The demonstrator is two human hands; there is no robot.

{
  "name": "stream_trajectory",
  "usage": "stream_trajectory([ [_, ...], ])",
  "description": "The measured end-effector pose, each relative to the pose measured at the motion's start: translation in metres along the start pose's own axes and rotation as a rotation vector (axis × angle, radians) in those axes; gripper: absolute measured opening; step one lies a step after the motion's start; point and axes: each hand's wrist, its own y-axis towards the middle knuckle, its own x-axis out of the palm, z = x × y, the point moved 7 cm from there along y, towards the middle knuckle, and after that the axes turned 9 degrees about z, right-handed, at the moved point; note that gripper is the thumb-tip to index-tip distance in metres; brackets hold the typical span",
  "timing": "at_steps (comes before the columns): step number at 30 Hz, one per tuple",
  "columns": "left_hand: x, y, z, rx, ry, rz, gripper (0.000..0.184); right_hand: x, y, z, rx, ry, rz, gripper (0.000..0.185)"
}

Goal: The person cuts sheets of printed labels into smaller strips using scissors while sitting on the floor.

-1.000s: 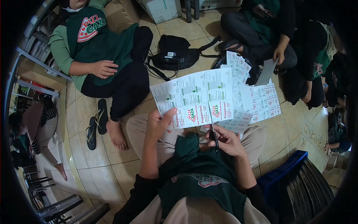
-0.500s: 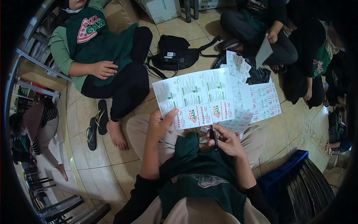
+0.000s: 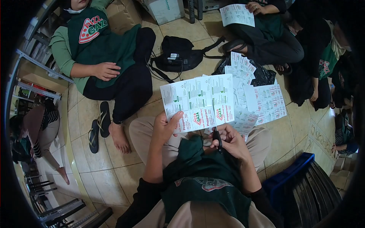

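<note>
A printed label sheet (image 3: 197,100) with "Pizza Gaza" and "Pepperoni" panels is held up over my lap. My left hand (image 3: 167,125) pinches its lower left corner, thumb on the printed face. At the sheet's lower edge, my right hand (image 3: 232,142) is closed around black-handled scissors (image 3: 217,140). The scissors' blades are mostly hidden, with the handle near the "Pepperoni" text on the right. Behind the sheet, to the right, more printed sheets (image 3: 270,102) lie on the tiled floor.
A black backpack (image 3: 176,55) and a black plastic bag (image 3: 264,76) lie ahead. Flip-flops (image 3: 103,118) and a seated person's bare foot (image 3: 119,138) are on the left. Another seated person (image 3: 266,34) holds a printed sheet (image 3: 237,15). A blue-edged black crate (image 3: 304,186) stands at right.
The sheet in my left hand has shifted slightly right and down and tilted a little. My right hand stays near its lower edge. The person opposite has raised a sheet and turned it face up.
</note>
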Motion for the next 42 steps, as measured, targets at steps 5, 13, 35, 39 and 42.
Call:
stream_trajectory([
  [5, -0.003, 0.0, -0.003, -0.044, 0.053, 0.023, 0.026, -0.002, 0.0, -0.007, -0.106, 0.108, 0.128, 0.053],
  [13, 0.0, -0.003, 0.0, -0.056, 0.018, -0.058, 0.026, 0.008, -0.003, -0.017, -0.132, 0.089, -0.005, 0.07],
  [35, 0.002, -0.006, 0.0, -0.066, 0.013, -0.129, 0.027, 0.002, -0.003, -0.005, -0.126, 0.064, 0.002, 0.065],
  [39, 0.006, -0.008, -0.003, -0.06, 0.028, -0.195, 0.027, 0.005, -0.002, -0.015, -0.129, 0.071, 0.016, 0.062],
  [42, 0.01, -0.012, -0.005, -0.059, 0.02, -0.217, 0.027, -0.003, 0.0, -0.009, -0.118, 0.085, 0.017, 0.059],
])
